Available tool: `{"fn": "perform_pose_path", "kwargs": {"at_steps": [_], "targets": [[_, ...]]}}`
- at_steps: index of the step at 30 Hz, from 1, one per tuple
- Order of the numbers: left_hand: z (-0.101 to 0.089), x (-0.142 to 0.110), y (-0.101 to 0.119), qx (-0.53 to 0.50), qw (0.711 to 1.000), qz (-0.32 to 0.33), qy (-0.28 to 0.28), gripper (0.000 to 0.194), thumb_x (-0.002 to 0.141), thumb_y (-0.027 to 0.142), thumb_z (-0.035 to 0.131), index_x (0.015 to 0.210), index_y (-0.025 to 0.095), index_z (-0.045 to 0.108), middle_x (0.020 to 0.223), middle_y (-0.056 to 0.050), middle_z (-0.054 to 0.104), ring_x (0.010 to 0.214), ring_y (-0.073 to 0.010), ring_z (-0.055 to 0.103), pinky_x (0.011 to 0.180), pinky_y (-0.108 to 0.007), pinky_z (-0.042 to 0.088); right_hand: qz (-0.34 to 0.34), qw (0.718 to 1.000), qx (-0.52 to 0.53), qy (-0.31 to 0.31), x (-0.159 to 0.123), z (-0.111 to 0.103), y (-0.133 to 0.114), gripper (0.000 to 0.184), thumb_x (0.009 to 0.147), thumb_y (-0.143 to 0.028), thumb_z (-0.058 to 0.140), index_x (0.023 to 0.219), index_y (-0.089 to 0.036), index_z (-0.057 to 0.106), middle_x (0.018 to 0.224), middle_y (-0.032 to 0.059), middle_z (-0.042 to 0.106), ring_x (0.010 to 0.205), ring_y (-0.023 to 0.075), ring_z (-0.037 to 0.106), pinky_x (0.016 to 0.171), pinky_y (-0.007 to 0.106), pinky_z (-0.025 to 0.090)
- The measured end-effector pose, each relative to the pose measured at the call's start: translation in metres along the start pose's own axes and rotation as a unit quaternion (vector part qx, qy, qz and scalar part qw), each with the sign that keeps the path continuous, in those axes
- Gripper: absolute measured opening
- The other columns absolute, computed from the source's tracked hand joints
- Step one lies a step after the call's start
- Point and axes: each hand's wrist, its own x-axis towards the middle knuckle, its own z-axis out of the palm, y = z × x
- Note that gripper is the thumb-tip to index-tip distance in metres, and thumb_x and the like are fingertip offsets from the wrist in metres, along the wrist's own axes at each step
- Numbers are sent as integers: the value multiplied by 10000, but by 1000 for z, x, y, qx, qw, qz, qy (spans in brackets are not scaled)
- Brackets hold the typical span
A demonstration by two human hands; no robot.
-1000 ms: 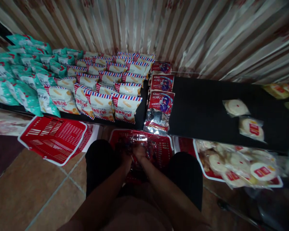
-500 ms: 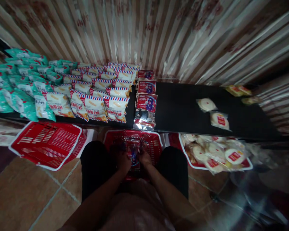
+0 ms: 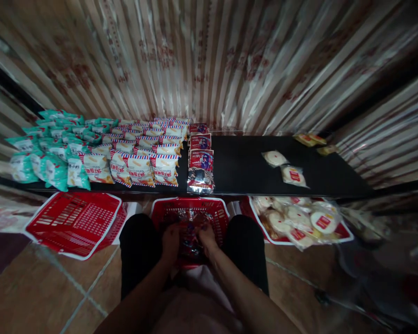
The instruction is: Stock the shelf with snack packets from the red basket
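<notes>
Between my knees stands a red shopping basket (image 3: pixel 155 209) with a white rim. Dark, shiny snack packets (image 3: pixel 188 239) lie in it, red and blue in print. My left hand (image 3: pixel 170 240) reaches into the basket with its fingers closed on the left side of a packet. From the other side my right hand (image 3: pixel 206 235) grips the packets, its fingers bent. Dim light and my own hands hide the fingertips in part. Straight ahead on the black shelf (image 3: pixel 240 167), matching red packets (image 3: pixel 201 162) stand in a short row from front to back.
Teal bags (image 3: pixel 57 171) and white-and-orange snack bags (image 3: pixel 141 169) crowd the shelf's left part. Flat round breads in clear wrap (image 3: pixel 294 176) lie to the right. A tilted red basket (image 3: pixel 73 222) stands left; a basket of wrapped breads (image 3: pixel 287 222) stands right. A pleated curtain (image 3: pixel 209 69) hangs behind.
The view has shifted, so the shelf sits lower in it. Both hands stay in the middle basket; the packets between them have moved a little. The shelf goods look the same.
</notes>
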Motion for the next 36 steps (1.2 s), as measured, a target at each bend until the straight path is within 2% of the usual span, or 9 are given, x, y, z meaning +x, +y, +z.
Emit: {"fn": "perform_pose_path", "kwargs": {"at_steps": [7,12,16,20,23,29,31,33,36], "targets": [[-21,-10,18,-106,994,20,-15,326,741,295,389,717,148,679,778,-77,712,793,-216,655,704,-297,503,15,994,96,-52,-23,-28,-22,304,715,-377,561,902,-170,679,690,40,698,661,191,660,599,284,521],[-32,-26,51,-219,975,32,-34,245,680,354,496,651,157,639,743,-51,694,783,-198,658,760,-312,522,-15,957,255,-142,-46,-53,-31,314,633,-342,658,899,-176,676,752,32,702,726,161,657,696,262,515],[-42,-46,87,-308,945,56,-95,172,640,334,594,615,166,618,722,-23,660,792,-176,655,854,-325,517,-60,964,208,-152,-57,-67,-33,345,606,-442,717,829,-182,676,669,3,657,590,148,602,582,267,493],[-47,-61,116,-328,935,52,-126,197,626,346,651,599,159,594,665,-14,642,742,-181,665,870,-353,521,-116,980,114,-110,-58,-76,-37,336,585,-511,731,633,-188,649,694,20,639,645,176,605,592,287,491],[-48,-66,132,-356,924,42,-133,204,607,310,684,582,135,582,641,-10,634,743,-191,671,896,-376,514,-145,977,111,-107,-61,-81,-44,348,590,-516,733,715,-199,664,776,27,658,721,189,615,635,294,498],[-52,-67,153,-400,906,55,-131,153,620,215,690,694,126,590,726,-11,654,788,-182,671,936,-395,478,-153,944,246,-156,-71,-87,-57,393,684,-526,673,910,-215,590,740,-15,659,662,148,610,626,256,489],[-50,-65,155,-382,913,57,-133,219,627,225,693,796,136,587,779,-29,672,812,-189,670,865,-362,496,-154,938,273,-149,-73,-88,-62,411,687,-526,673,942,-219,577,754,-11,671,635,145,611,613,256,490],[-46,-63,155,-349,927,55,-123,300,622,227,691,885,147,571,827,-41,676,768,-172,664,703,-283,500,-156,929,301,-145,-74,-91,-67,427,688,-522,676,971,-220,574,774,-1,683,624,150,619,612,267,494],[-36,-60,151,-291,949,54,-109,336,626,210,666,938,148,558,866,-49,664,665,-122,629,499,-187,393,-152,915,344,-144,-74,-96,-74,418,681,-499,699,963,-215,578,782,6,696,631,160,633,631,282,498]]}}
